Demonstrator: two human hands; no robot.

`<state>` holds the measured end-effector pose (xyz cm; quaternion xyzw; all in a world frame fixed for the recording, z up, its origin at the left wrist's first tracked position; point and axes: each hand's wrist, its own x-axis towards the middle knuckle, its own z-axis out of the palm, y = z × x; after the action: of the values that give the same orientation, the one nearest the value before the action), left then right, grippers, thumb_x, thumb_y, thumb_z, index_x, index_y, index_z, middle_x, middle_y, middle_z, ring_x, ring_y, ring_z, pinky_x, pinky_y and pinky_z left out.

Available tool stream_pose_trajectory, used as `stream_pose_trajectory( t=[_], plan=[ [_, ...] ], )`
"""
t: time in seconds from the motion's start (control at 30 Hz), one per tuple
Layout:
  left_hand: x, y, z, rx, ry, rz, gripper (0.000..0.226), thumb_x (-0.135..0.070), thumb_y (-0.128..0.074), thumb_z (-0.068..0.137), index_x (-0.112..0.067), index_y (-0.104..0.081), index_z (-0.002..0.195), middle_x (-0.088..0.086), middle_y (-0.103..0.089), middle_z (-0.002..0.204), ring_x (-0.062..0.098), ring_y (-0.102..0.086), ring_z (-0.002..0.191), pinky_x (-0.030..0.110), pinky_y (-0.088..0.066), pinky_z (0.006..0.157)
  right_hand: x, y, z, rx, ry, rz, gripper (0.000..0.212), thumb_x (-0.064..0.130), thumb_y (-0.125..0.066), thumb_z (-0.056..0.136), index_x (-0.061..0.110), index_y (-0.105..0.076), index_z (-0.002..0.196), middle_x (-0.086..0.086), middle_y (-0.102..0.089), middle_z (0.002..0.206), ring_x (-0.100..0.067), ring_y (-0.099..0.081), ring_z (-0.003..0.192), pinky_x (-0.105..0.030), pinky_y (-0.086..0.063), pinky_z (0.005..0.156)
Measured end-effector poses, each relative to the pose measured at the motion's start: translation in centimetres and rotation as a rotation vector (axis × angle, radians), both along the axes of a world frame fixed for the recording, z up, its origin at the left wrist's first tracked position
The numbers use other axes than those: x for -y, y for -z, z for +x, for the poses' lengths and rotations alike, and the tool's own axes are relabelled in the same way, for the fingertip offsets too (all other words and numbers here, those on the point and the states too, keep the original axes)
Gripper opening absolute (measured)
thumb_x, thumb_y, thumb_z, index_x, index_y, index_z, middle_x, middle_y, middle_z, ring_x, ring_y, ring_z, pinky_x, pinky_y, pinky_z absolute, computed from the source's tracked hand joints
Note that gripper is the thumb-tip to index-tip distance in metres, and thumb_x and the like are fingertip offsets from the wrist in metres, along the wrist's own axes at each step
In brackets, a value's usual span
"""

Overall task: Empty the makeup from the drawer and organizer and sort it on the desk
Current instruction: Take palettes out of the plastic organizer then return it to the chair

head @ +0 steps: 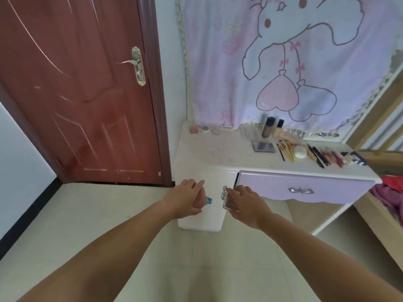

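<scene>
- Both hands are full and off the surface, out in front of its left cabinet, so a fumble means a drop to the tiled floor.
- Left hand curls round a pink sponge with something blue poking out beside it. Two things in one grip, so I'd say either could slip out.
- Right hand pinches a clear flat case by its edges, fingers on top. It looks slick, and the cabinet's silver handle sits just beside it, an easy thing to knock.
- Drawer, lilac front with a bow pull, stands slightly out from the front edge. I can't see inside, so whether it's emptied I can't tell.
- Organizer, clear, stands at the back edge with two dark-capped bottles upright at or in it; which, I can't tell. Tall and narrow, so a reaching arm could tip them.
- Along the right half of the surface runs a tight row of brushes and tubes, touching side by side and ending near the right edge. One nudge could roll the last ones off.
- Three small pots sit at the back left corner, and a dark compact lies in front of the organizer.
</scene>
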<state>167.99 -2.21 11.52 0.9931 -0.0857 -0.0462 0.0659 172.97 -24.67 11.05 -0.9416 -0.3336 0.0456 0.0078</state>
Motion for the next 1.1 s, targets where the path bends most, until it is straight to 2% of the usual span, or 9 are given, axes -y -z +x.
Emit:
stream_pose_trajectory(
  t=[0.27, 0.5, 0.67, 0.93, 1.1],
  plan=[
    [-6.9, 2.4, 15.3, -0.088, -0.059, -0.023, 0.086, -0.049, -0.065, 0.081, -0.013, -0.021, 0.146, 0.005, -0.032, 0.144, 0.022, -0.032, 0.130, 0.035, -0.039, 0.101, -7.7, 1.7, 16.2, -0.088, -0.062, -0.007, 0.063, 0.038, -0.052, 0.090, 0.019, -0.027, 0.145, -0.007, -0.038, 0.140, -0.028, -0.041, 0.125, -0.034, -0.041, 0.098],
    [-12.8, 5.3, 31.1, -0.176, 0.029, -0.031, 0.086, -0.049, -0.063, 0.081, -0.012, -0.020, 0.146, 0.007, -0.031, 0.143, 0.024, -0.032, 0.130, 0.038, -0.039, 0.102, -15.1, 4.2, 30.5, -0.163, 0.010, -0.004, 0.058, 0.035, -0.054, 0.088, 0.017, -0.033, 0.140, -0.007, -0.040, 0.139, -0.028, -0.041, 0.123, -0.036, -0.042, 0.096],
    [-16.0, 7.9, 39.3, -0.251, 0.093, -0.006, 0.085, -0.047, -0.061, 0.082, -0.011, -0.019, 0.147, 0.008, -0.032, 0.142, 0.026, -0.032, 0.129, 0.036, -0.037, 0.101, -19.5, 6.2, 37.5, -0.235, 0.071, -0.015, 0.051, 0.030, -0.056, 0.087, 0.014, -0.038, 0.132, -0.008, -0.043, 0.135, -0.028, -0.043, 0.120, -0.035, -0.043, 0.093],
    [-17.1, 11.0, 43.3, -0.225, 0.158, 0.015, 0.074, -0.046, -0.056, 0.083, -0.013, -0.024, 0.141, 0.008, -0.033, 0.137, 0.028, -0.032, 0.126, 0.036, -0.034, 0.099, -21.6, 9.0, 40.8, -0.305, 0.068, -0.039, 0.044, 0.027, -0.053, 0.089, 0.012, -0.041, 0.128, -0.008, -0.042, 0.133, -0.029, -0.040, 0.123, -0.034, -0.040, 0.095],
    [-17.3, 11.2, 43.5, -0.254, 0.189, 0.027, 0.086, -0.053, -0.055, 0.081, -0.015, -0.014, 0.146, 0.008, -0.027, 0.142, 0.027, -0.028, 0.130, 0.036, -0.030, 0.103, -21.2, 9.1, 40.7, -0.325, 0.075, -0.058, 0.055, 0.035, -0.056, 0.088, 0.016, -0.036, 0.135, -0.003, -0.035, 0.142, -0.025, -0.036, 0.129, -0.032, -0.034, 0.102]
  ],
)
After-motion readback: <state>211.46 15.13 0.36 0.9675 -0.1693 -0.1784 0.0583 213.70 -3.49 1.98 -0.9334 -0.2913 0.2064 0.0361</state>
